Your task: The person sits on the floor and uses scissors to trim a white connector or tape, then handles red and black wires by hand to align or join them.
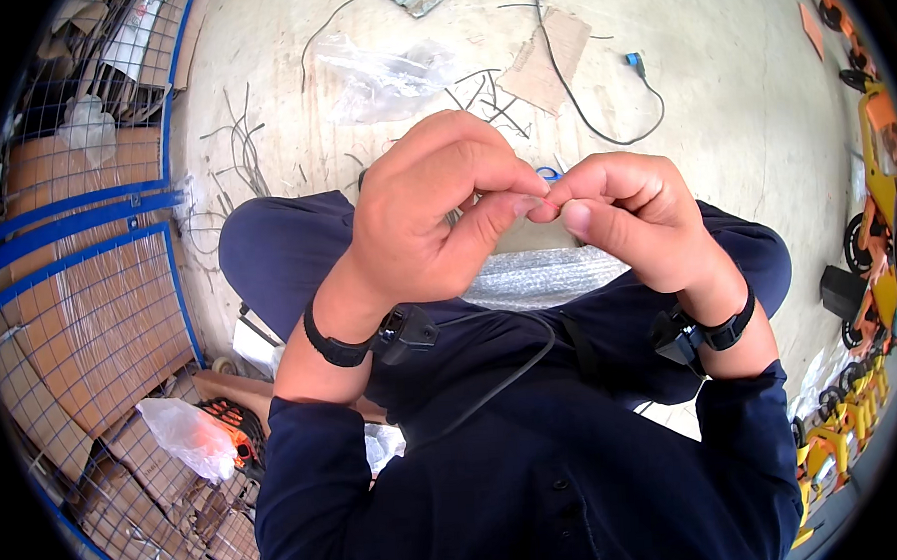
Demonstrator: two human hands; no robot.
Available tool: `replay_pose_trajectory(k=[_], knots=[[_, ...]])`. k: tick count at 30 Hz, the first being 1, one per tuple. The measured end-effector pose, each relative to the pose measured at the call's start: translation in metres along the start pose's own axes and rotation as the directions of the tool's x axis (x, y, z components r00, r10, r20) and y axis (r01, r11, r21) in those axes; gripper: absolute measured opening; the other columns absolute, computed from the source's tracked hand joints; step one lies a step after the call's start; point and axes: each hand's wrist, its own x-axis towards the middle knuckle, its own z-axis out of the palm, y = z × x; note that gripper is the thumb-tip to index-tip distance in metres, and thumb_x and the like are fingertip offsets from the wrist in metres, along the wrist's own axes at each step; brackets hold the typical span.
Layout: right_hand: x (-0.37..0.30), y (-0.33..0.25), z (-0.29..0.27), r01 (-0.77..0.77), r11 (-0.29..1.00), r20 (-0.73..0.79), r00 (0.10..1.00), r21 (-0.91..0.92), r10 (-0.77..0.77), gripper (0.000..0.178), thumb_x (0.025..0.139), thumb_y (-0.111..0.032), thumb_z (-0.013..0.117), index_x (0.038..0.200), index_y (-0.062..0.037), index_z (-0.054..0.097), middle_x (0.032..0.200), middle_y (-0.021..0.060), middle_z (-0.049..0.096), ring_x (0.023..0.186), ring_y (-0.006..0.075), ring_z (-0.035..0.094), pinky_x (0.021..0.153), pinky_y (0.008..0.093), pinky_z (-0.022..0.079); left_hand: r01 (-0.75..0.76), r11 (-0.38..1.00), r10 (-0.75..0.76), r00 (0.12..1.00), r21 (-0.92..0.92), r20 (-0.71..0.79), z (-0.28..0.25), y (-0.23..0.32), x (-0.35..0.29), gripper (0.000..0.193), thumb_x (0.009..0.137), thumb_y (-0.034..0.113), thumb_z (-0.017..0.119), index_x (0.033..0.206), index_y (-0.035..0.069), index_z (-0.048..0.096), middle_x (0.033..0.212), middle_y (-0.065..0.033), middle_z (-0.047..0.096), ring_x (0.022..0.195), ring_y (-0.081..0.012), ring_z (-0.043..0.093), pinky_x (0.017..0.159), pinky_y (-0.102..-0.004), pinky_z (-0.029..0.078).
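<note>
My left hand (430, 206) and my right hand (641, 217) meet in front of my lap, fingertips touching. Each one is closed in a pinch of thumb and forefinger. Whatever lies between the fingertips is too small and too covered to make out; only a faint reddish spot shows there. Just beyond the fingertips, a blue loop like a scissors handle (549, 174) shows on the floor, partly hidden. Below the hands, silvery bubble wrap (549, 278) lies between my crossed legs. A dark cable (547, 351) curves over my lap from near the left wrist.
Ahead on the concrete floor lie clear plastic film (385, 78), a cardboard piece (549, 60), short black cable offcuts (491, 103) and a long black cable with a blue connector (634, 62). A blue mesh cage (85, 211) holding cardboard stands left. Yellow wheeled frames (878, 151) line the right.
</note>
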Motion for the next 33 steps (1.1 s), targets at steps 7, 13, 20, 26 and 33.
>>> replay_pose_trajectory(k=[7, 13, 20, 26, 33], knots=[[0.005, 0.003, -0.009, -0.086, 0.993, 0.076, 0.994, 0.075, 0.080, 0.016, 0.093, -0.003, 0.055, 0.103, -0.0004, 0.067, 0.085, 0.0044, 0.068, 0.073, 0.0068, 0.059, 0.064, 0.0206, 0.046, -0.008, 0.996, 0.010, 1.000, 0.085, -0.025, 0.004, 0.002, 0.000, 0.017, 0.070, 0.000, 0.071, 0.085, 0.007, 0.068, 0.075, -0.0060, 0.061, 0.066, -0.0202, 0.057, 0.057, -0.0290, 0.045], [0.003, 0.003, -0.012, -0.007, 0.995, 0.049, 0.999, -0.099, 0.012, 0.014, 0.094, -0.005, 0.055, 0.102, 0.0001, 0.065, 0.079, -0.0010, 0.062, 0.069, 0.0031, 0.052, 0.061, 0.0193, 0.042, -0.117, 0.988, 0.113, 0.993, 0.100, 0.043, 0.002, -0.003, 0.002, 0.009, 0.081, 0.006, 0.071, 0.090, 0.004, 0.068, 0.079, -0.0076, 0.060, 0.065, -0.0140, 0.054, 0.053, -0.0233, 0.040], [0.000, -0.002, -0.002, -0.002, 0.990, -0.028, 1.000, -0.138, -0.002, 0.011, 0.094, -0.007, 0.056, 0.100, 0.0000, 0.062, 0.069, -0.0067, 0.050, 0.063, 0.0010, 0.041, 0.056, 0.0188, 0.034, -0.008, 0.996, 0.011, 0.999, 0.091, -0.040, 0.005, 0.005, 0.002, 0.014, 0.070, 0.001, 0.073, 0.082, 0.006, 0.068, 0.075, -0.0068, 0.060, 0.066, -0.0210, 0.057, 0.056, -0.0291, 0.045], [-0.001, -0.008, -0.001, 0.011, 0.962, -0.017, 1.000, -0.272, -0.017, 0.009, 0.091, -0.004, 0.058, 0.097, -0.0011, 0.063, 0.066, -0.0069, 0.050, 0.060, 0.0005, 0.040, 0.053, 0.0189, 0.034, -0.052, 0.994, 0.052, 0.999, 0.094, 0.003, 0.002, 0.002, 0.000, 0.010, 0.077, 0.002, 0.071, 0.086, 0.003, 0.068, 0.077, -0.0075, 0.060, 0.065, -0.0157, 0.055, 0.054, -0.0248, 0.042], [-0.001, -0.011, -0.001, -0.007, 0.981, -0.011, 1.000, -0.191, 0.005, 0.009, 0.087, -0.001, 0.061, 0.093, -0.0001, 0.069, 0.074, -0.0025, 0.063, 0.062, 0.0005, 0.047, 0.056, 0.0180, 0.040, -0.059, 0.998, 0.059, 0.998, 0.011, 0.032, 0.001, 0.002, 0.001, 0.009, 0.080, 0.004, 0.072, 0.087, 0.002, 0.066, 0.078, -0.0076, 0.059, 0.064, -0.0132, 0.053, 0.053, -0.0230, 0.040]])
